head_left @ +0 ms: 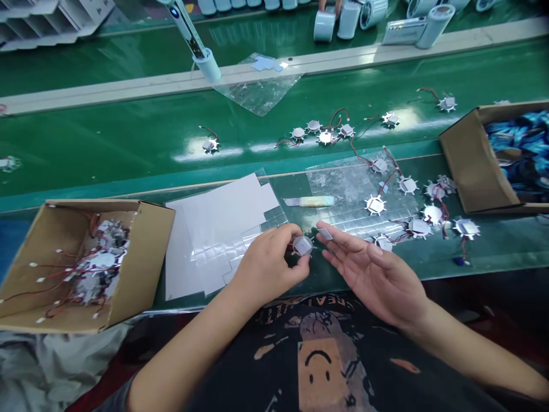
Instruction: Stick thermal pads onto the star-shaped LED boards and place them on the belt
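Left hand [268,272] pinches a star-shaped disc [302,245]; right hand [373,280] open (fingers [343,240] spread, palm up).

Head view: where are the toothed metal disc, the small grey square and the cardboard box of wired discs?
Toothed metal disc [302,245]: head view, on its centre.
Small grey square [325,234]: head view, on its middle.
Cardboard box [151,257]: head view, on its right wall.

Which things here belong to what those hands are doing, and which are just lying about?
In use: left hand pinching a star-shaped metal disc; right hand with a grey square at its fingertip; white sheets.
Lying about: carton of wired discs; carton of blue packets; pale rolls.
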`<state>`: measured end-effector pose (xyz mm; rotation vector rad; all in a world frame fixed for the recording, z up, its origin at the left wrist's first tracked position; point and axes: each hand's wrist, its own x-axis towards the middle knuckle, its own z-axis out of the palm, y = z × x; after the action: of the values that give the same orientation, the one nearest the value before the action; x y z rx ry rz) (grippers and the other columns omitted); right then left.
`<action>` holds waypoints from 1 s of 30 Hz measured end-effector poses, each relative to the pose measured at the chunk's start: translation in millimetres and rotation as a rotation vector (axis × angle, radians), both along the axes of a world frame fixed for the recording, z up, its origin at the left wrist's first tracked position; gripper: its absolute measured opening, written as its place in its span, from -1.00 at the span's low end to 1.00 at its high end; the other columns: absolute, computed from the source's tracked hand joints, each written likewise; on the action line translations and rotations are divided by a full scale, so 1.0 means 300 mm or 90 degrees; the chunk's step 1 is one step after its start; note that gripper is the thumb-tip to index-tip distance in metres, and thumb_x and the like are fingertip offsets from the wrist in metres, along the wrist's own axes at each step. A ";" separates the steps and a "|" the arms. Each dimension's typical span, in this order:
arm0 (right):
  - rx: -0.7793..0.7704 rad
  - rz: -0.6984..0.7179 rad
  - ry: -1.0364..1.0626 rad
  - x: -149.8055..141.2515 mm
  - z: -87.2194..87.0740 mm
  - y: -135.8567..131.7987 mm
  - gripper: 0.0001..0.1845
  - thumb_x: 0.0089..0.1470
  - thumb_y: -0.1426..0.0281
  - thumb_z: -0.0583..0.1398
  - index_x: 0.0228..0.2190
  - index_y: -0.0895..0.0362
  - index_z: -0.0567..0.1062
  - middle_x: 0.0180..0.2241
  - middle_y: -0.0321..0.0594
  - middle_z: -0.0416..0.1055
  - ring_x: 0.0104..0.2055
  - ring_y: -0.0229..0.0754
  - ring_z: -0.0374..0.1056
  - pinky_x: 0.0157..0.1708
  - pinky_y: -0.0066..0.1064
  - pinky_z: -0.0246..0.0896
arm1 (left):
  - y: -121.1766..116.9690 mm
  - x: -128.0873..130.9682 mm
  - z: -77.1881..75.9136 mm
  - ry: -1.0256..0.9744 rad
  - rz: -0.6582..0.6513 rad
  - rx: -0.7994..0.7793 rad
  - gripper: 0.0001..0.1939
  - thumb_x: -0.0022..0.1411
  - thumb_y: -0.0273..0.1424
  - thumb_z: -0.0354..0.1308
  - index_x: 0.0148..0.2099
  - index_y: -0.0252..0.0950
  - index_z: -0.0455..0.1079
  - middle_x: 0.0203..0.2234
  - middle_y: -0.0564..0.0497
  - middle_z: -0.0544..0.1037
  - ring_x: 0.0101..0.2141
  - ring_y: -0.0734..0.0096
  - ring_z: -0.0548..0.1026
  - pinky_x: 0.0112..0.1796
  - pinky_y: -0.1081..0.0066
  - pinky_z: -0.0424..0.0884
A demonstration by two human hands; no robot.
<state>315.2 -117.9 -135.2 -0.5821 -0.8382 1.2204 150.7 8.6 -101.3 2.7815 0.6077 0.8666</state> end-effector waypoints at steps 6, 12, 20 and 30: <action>0.016 0.035 -0.045 -0.027 0.000 0.007 -0.38 0.16 0.04 0.15 0.17 0.04 0.41 0.28 -0.11 0.13 0.35 0.04 0.00 0.34 -0.01 -0.20 | -0.049 -0.006 0.030 -0.018 0.028 -0.089 -0.70 0.10 -0.44 0.19 -0.08 -0.27 0.29 -0.36 0.07 0.46 -0.36 0.46 0.44 -0.31 0.39 0.33; 0.027 0.035 -0.076 -0.030 -0.003 0.009 -0.37 0.17 0.03 0.13 0.19 0.03 0.39 0.28 -0.11 0.13 0.35 0.06 0.00 0.34 0.01 -0.16 | -0.044 -0.006 0.040 -0.013 0.039 -0.091 -0.68 0.08 -0.46 0.18 -0.08 -0.27 0.29 -0.38 0.08 0.45 -0.37 0.44 0.42 -0.32 0.37 0.32; 0.020 0.040 -0.080 -0.036 -0.005 0.021 -0.35 0.16 0.05 0.15 0.20 0.05 0.38 0.30 -0.10 0.10 0.37 0.09 -0.06 0.34 0.03 -0.18 | -0.037 -0.002 0.041 -0.011 0.030 -0.095 -0.68 0.10 -0.46 0.18 -0.06 -0.28 0.33 -0.39 0.07 0.46 -0.39 0.44 0.41 -0.35 0.38 0.30; 0.062 0.010 -0.453 -0.005 -0.033 0.022 -0.25 0.23 0.05 0.13 0.35 -0.17 0.03 0.41 -0.36 -0.40 0.45 -0.07 -0.43 0.38 -0.06 -0.31 | -0.032 -0.002 0.046 -0.033 0.028 -0.223 -0.68 0.14 -0.43 0.21 -0.02 -0.18 0.34 -0.33 0.13 0.49 -0.35 0.53 0.45 -0.31 0.44 0.36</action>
<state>313.8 -111.4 -145.2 -0.9519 -1.4889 0.9759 150.3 -0.9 -87.4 2.4342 0.7362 0.7541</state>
